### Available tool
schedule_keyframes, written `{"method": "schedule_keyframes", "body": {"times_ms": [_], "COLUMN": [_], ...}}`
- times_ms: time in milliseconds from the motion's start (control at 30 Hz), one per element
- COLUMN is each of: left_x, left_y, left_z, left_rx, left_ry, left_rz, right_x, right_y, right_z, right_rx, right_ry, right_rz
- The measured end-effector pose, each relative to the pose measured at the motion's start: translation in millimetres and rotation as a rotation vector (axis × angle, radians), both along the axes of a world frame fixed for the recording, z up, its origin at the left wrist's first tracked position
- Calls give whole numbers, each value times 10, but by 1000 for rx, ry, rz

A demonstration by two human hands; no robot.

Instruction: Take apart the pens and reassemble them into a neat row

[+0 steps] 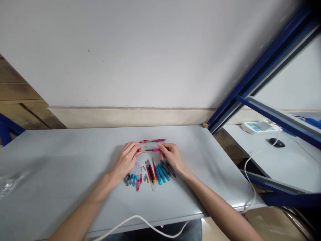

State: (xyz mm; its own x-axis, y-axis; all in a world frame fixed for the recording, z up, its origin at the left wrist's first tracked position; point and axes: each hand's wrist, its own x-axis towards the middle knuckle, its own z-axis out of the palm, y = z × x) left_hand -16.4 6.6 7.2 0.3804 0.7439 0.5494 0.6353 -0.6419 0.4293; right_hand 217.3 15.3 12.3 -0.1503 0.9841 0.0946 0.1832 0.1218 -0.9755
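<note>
Above the middle of the table, my left hand [129, 155] pinches a small red pen part, mostly hidden by its fingers. My right hand [172, 155] grips the end of a pink pen barrel [155, 150]. A thin refill [147, 150] spans the gap between the two hands, in line with the barrel. Just behind them lie pink pen pieces [159, 140] in a row. Nearer to me are blue pen barrels [162, 173], dark barrels [171, 170], refills [150, 172], small springs [145, 178], and clear, blue and red upper pen parts [134, 179].
The grey table [75, 160] meets a wall at its back. Crumpled clear plastic [10, 185] lies at the far left. A white cable [135, 217] crosses the front edge. On the right, past a blue frame [238, 92], a second table holds a black mouse [277, 143] and a white device [259, 127].
</note>
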Motion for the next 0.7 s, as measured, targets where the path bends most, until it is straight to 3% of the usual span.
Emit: {"method": "schedule_keyframes", "body": {"times_ms": [200, 533, 700], "left_x": [20, 19, 19], "left_y": [-27, -6, 7], "left_z": [-2, -31, -21], "left_rx": [-96, -64, -77], "left_ry": [19, -19, -1], "left_rz": [-38, -75, -55], "right_x": [-13, 18, 19], "right_y": [19, 5, 18], "right_z": [5, -27, -17], "right_rx": [64, 13, 66], "right_ry": [64, -90, -70], "right_rz": [-23, 35, 2]}}
